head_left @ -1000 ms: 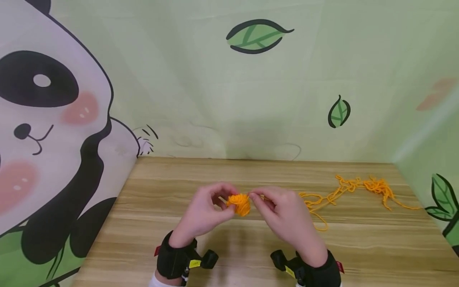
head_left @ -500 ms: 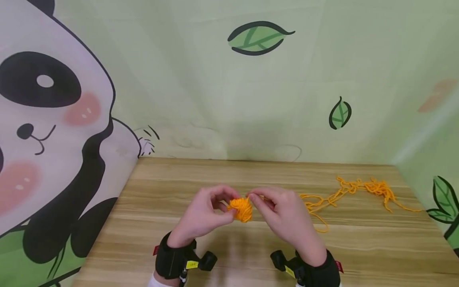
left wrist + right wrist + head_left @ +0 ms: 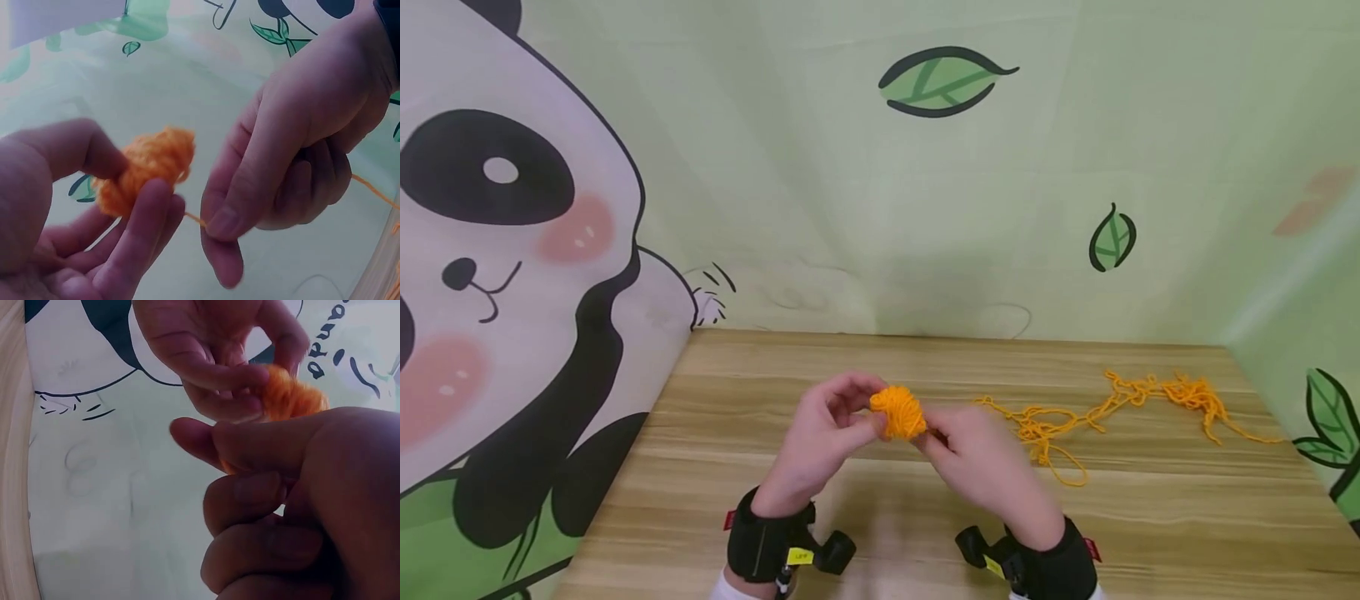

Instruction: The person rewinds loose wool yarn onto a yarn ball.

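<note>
A small ball of orange yarn [image 3: 898,412] is held up over the table in my left hand [image 3: 827,433], pinched between thumb and fingers. Close on its right, my right hand [image 3: 985,458] pinches the yarn strand between thumb and index finger. In the left wrist view a short length of strand [image 3: 195,219] runs from the ball [image 3: 153,165] to the right fingertips, and more comes out behind that hand. The right wrist view shows the right hand [image 3: 269,487] in front, partly covering the ball [image 3: 294,397].
Loose orange yarn [image 3: 1037,425] trails over the wooden table [image 3: 737,367] to a tangled heap [image 3: 1191,392] at the right. A cloth wall [image 3: 820,208] with a printed panda [image 3: 512,292] and leaves rises behind and beside the table. Both wrists wear black camera bands [image 3: 771,533].
The ball has turned in my left hand and risen slightly. My right hand has shifted left and down, close by the ball, and more of the loose yarn behind it shows.
</note>
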### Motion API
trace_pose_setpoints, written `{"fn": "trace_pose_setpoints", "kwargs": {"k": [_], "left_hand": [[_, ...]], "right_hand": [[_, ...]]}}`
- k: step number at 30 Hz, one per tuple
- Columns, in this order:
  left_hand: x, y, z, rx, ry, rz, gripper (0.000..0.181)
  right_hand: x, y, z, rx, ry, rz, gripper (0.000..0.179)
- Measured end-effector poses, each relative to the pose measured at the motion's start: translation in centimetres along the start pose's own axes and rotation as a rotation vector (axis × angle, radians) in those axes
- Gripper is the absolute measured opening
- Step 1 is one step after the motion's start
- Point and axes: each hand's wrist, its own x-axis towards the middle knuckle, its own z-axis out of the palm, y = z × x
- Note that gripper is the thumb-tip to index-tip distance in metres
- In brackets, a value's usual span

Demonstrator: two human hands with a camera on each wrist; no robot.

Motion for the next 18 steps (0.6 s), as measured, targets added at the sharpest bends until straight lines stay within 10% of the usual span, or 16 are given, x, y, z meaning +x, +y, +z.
{"fn": "trace_pose_setpoints", "kwargs": {"k": [8, 18], "left_hand": [[0.3, -0.4, -0.2, -0.003, 0.217, 0.048, 0.024], [0.4, 0.3, 0.4, 0.348, 0.301, 0.136, 0.025]], "right_hand": [[0.0, -1.0, 0.8, 0.001, -0.114, -0.110, 0.014], [-0.9, -2.3, -0.1, 0.032, -0.013, -0.169, 0.012]]}}
